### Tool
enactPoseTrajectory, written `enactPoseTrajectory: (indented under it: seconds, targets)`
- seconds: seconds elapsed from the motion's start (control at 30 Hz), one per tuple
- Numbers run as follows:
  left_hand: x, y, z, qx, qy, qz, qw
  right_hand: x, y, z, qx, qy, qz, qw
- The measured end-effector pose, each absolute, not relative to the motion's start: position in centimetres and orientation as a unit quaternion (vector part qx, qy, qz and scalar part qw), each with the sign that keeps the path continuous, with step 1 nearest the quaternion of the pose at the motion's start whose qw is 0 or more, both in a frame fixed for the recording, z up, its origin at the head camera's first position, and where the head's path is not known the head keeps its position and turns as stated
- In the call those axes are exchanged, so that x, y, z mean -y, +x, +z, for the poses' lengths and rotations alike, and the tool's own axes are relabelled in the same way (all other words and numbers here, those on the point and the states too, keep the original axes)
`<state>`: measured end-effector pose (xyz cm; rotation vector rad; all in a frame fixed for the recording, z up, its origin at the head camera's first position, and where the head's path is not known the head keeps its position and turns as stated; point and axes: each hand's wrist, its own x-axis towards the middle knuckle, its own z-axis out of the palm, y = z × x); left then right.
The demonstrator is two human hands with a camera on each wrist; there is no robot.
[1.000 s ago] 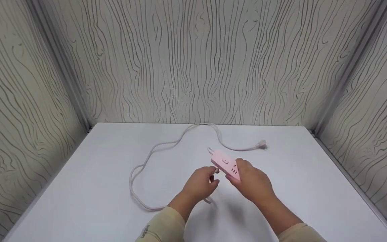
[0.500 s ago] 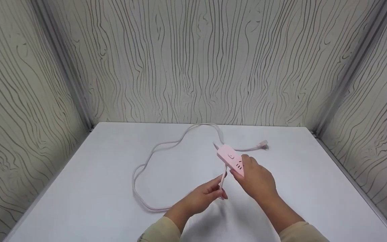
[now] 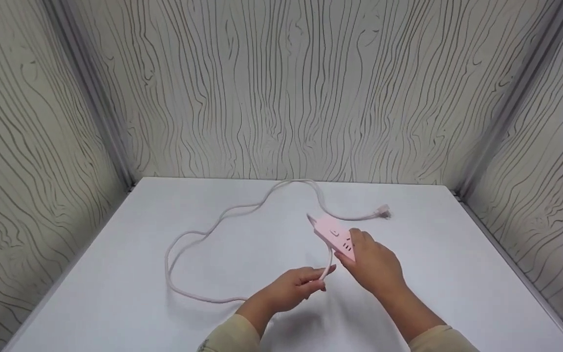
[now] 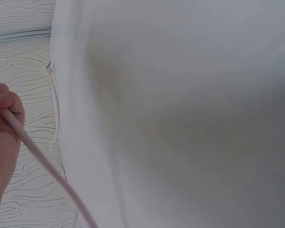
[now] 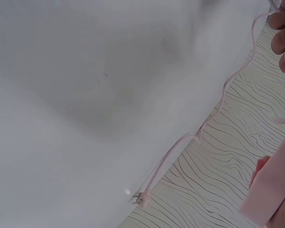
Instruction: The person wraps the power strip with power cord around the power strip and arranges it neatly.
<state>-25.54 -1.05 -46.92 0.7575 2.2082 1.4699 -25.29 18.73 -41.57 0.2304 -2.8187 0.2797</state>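
Note:
In the head view my right hand [image 3: 375,264] grips the near end of a pink power strip [image 3: 329,231], which is held tilted above the table. Several socket slots and a switch show on its upper face. My left hand [image 3: 289,289], lower and to the left, pinches the strip's pale pink cord [image 3: 168,259] between thumb and fingers. A short stretch of cord runs from that hand up to the strip's underside. In the left wrist view the cord [image 4: 45,161] passes through the curled left fingers. The right wrist view shows the strip's plain side [image 5: 270,185].
The cord lies in a wide loop across the white table [image 3: 457,274], up to the back edge. Its plug [image 3: 383,210] rests at the back right. Wood-grain panels [image 3: 281,98] enclose the back and both sides.
My left hand has moved down and slightly right, away from the strip, along the cord. The cord's loop has widened to the left. My right hand has shifted slightly right with the strip.

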Motion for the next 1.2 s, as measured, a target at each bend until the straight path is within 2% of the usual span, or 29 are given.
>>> enactPoseTrajectory:
  seconds: [0.1, 0.2, 0.4, 0.7, 0.97, 1.1, 1.2]
  targets:
    - [1.2, -25.3, -47.0, -0.79, 0.274, 0.499, 0.226, -19.1, -25.5, -41.7, 0.983, 0.079, 0.086, 0.144]
    - [1.2, -25.4, -46.9, -0.815, 0.303, 0.442, 0.221, -19.6, -25.7, -41.9, 0.983, 0.091, 0.066, 0.142]
    - [1.1, -25.8, -46.0, -0.873, 0.388, 0.277, 0.104, -20.1, -25.7, -42.0, 0.978, 0.149, 0.019, 0.142]
    - [1.3, -25.7, -43.4, -0.889, 0.434, 0.139, -0.052, -20.7, -25.8, -42.0, 0.958, 0.254, -0.08, 0.104]
    - [2.5, -26.2, -42.9, -0.846, 0.489, 0.15, -0.152, -21.2, -25.7, -42.1, 0.944, 0.325, -0.006, 0.051]
    - [2.8, -26.5, -43.9, -0.835, 0.477, 0.178, -0.21, -21.6, -25.8, -42.3, 0.933, 0.357, 0.043, 0.025]
    - [2.9, -26.7, -44.8, -0.834, 0.457, 0.208, -0.228, -21.9, -25.9, -42.3, 0.925, 0.372, 0.072, 0.014]
